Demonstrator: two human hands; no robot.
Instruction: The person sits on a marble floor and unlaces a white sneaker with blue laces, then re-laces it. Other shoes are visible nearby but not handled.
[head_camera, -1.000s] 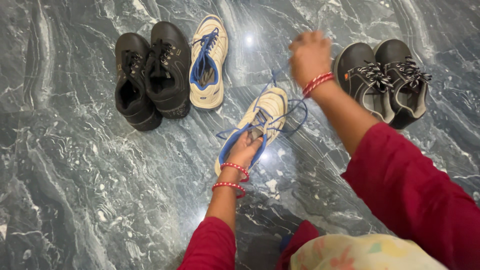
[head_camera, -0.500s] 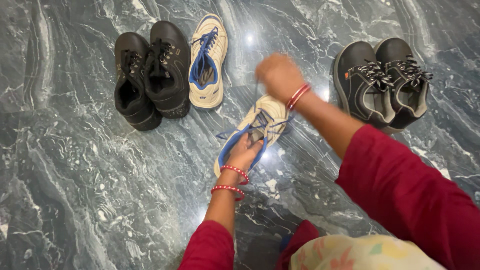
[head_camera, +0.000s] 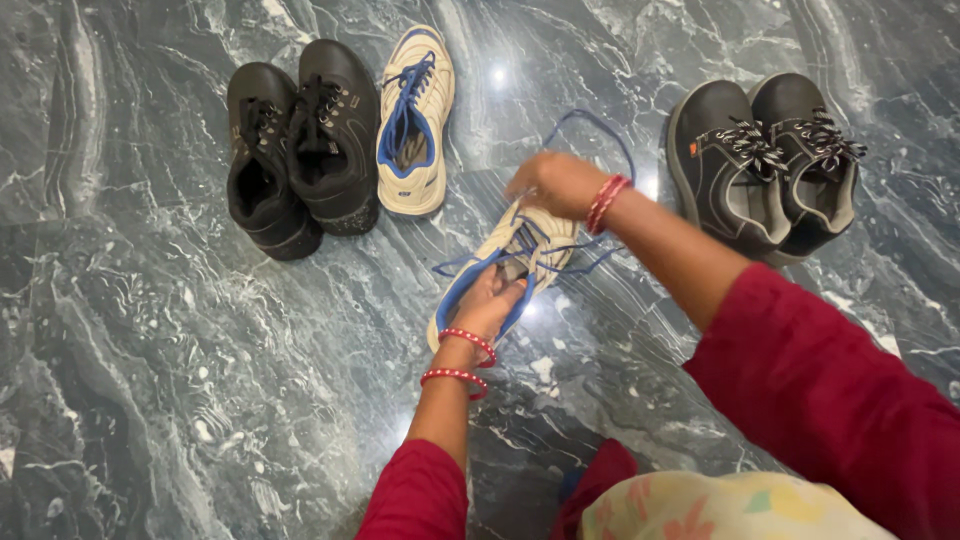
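Sneaker, cream with blue trim, lies on the marble floor between two pairs of black shoes. Left hand grips its heel opening, fingers curled inside. Right hand pinches the blue lace. Risk: a hard pull could slip the loose lace out of its eyelets.

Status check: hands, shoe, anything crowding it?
Left hand grips cream shoe at its heel. Right hand over toe, on blue lace. Matching shoe apart.

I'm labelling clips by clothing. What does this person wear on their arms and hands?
Both arms have dark red sleeves. The left hand is bare, with two red bangles at the wrist; the right hand is bare too, with red bangles stacked at its wrist. No gloves.
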